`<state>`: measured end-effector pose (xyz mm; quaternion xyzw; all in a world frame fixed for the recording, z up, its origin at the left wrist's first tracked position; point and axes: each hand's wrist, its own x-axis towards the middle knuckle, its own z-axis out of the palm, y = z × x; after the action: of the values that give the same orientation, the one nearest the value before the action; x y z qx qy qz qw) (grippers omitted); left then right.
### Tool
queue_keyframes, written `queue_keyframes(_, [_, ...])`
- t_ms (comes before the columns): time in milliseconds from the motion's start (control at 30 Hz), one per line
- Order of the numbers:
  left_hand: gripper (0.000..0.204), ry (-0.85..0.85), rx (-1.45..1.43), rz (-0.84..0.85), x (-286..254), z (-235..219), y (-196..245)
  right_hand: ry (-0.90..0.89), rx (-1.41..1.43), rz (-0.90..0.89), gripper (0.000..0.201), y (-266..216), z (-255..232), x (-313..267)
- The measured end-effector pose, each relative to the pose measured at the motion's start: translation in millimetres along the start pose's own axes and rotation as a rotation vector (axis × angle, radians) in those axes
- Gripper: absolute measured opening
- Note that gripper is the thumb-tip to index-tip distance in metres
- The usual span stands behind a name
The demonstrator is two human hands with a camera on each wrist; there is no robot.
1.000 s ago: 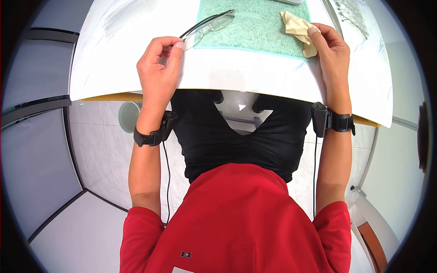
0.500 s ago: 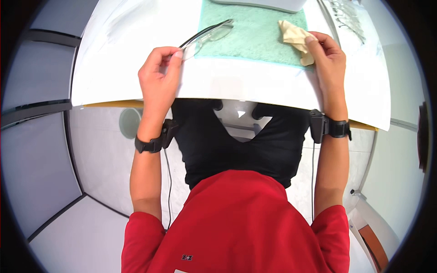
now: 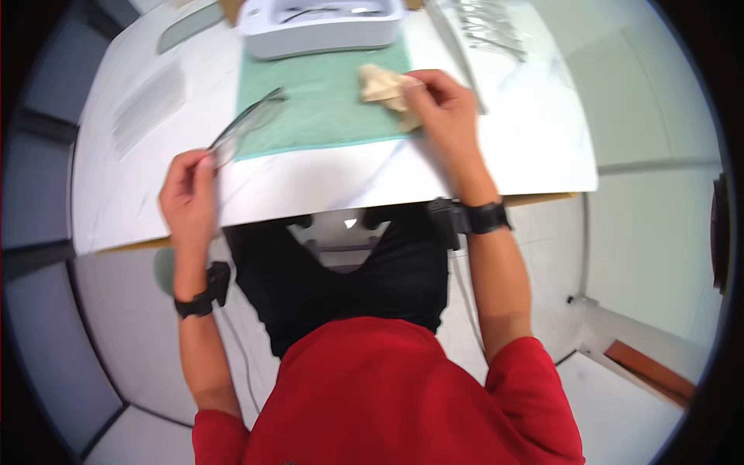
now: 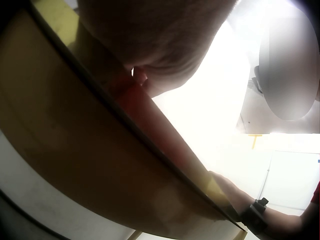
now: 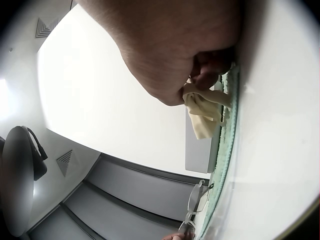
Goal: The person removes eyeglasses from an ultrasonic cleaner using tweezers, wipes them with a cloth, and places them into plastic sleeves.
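Observation:
My left hand (image 3: 188, 194) pinches one temple arm of a pair of eyeglasses (image 3: 246, 122) at the table's front edge. The glasses have dark arms and clear lenses, and reach over the near left corner of a green towel (image 3: 318, 101). In the right wrist view their lens (image 5: 194, 197) shows beside the towel's edge. My right hand (image 3: 448, 112) pinches a crumpled cream cloth (image 3: 381, 87) between thumb and fingers, over the towel's right side. The same cloth (image 5: 201, 117) hangs in folds in the right wrist view. In the left wrist view the left hand's fingers are mostly hidden.
Behind the towel stands a white box-shaped device (image 3: 322, 39) with an open basin holding dark thin items. A tray (image 3: 457, 54) with several shiny items lies at the right. On the left are a grey flat piece (image 3: 190, 27) and a translucent pad (image 3: 151, 108).
The head view has shifted, so the table sits lower and further left and the white device shows more fully. Both hands keep their grips on the glasses and the cloth.

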<state>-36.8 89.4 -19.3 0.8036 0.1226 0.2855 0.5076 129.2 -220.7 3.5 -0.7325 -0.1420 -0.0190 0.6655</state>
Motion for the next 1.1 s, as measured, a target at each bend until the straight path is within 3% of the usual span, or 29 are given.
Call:
queue_keyframes(100, [0.011,0.007,-0.13,-0.022,1.1,-3.4,-25.4,0.016,-0.017,-0.06,0.019,12.7,-0.8,2.7])
queue_keyframes(400, [0.012,-0.022,-0.148,-0.041,2.4,-5.9,-23.9,0.036,0.01,-0.059,0.018,10.6,-4.0,1.8])
queue_keyframes(767, [0.01,-0.044,-0.196,-0.098,1.0,5.0,8.7,-0.004,0.019,0.017,0.021,5.6,-8.6,0.8])
queue_keyframes(933, [0.014,-0.066,-0.352,-0.18,3.5,5.5,12.3,-0.006,0.02,0.04,0.022,5.5,-9.5,-1.9])
queue_keyframes(1100, [0.015,-0.086,-0.378,-0.24,0.9,13.8,27.3,0.031,-0.001,-0.071,0.018,-4.6,-4.3,-8.0])
